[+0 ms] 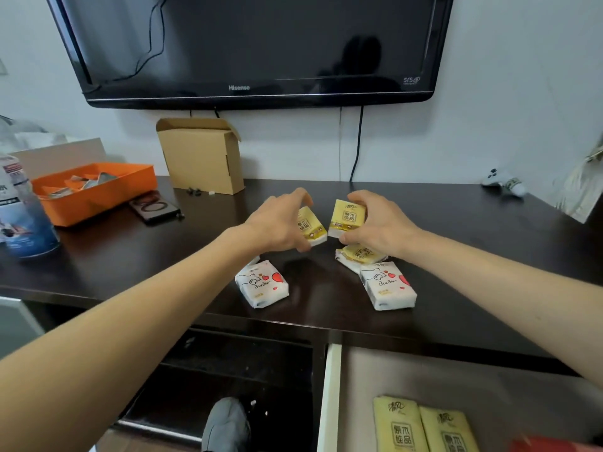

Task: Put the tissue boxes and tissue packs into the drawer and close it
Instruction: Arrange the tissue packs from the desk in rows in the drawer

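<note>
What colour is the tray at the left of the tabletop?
Orange; the tray shows clearly in the head view, beside the cardboard box.

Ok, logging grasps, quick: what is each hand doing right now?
Left hand: closed on a yellow tissue pack.
Right hand: closed on another yellow tissue pack.

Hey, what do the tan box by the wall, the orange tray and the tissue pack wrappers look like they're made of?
Tan box: plain cardboard, matte, with creased open flaps. Orange tray: probably moulded plastic, going by its even colour and smooth walls. White heart-print pack and the yellow pack in the right hand: thin, slightly glossy plastic film that wrinkles at the ends.
</note>
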### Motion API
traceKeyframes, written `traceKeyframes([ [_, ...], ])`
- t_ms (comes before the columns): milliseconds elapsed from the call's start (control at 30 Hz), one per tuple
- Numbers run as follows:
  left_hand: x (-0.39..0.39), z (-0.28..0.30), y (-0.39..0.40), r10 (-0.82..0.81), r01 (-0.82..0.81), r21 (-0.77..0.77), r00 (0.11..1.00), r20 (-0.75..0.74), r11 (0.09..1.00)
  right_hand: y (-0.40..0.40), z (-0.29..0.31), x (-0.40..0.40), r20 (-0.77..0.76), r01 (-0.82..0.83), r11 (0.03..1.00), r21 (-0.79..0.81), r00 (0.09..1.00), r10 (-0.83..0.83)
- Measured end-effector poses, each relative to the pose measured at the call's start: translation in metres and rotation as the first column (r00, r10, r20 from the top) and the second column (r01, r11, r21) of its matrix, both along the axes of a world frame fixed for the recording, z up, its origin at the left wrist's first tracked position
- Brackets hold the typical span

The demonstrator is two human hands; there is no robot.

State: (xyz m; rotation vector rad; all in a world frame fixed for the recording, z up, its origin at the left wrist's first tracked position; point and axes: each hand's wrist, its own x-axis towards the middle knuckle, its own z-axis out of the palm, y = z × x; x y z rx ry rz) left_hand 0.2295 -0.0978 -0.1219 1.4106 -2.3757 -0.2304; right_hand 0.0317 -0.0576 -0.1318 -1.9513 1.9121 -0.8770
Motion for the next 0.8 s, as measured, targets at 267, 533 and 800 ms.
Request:
traceKeyframes([
  [267,-0.007,-0.003,0.098,-0.091,0.092,0.002,0.987,-0.131,0.996,0.103,-0.004,-0.034,0.094,-0.085,0.995,-0.059,0.992,0.09],
  [533,-0.015,-0.032,0.201,-0.334,0.354,0.043,0.911,-0.24,0.934,0.229,-0.032,-0.076,0.171,-0.174,0.985,-0.009,0.97,0.173],
  [800,-0.032,-0.084,0.204,-0.476,0.463,0.123,0.872,0.116,0.878,0.25,-0.064,-0.08,-0.104,-0.15,0.946,0.288,0.977,0.186],
])
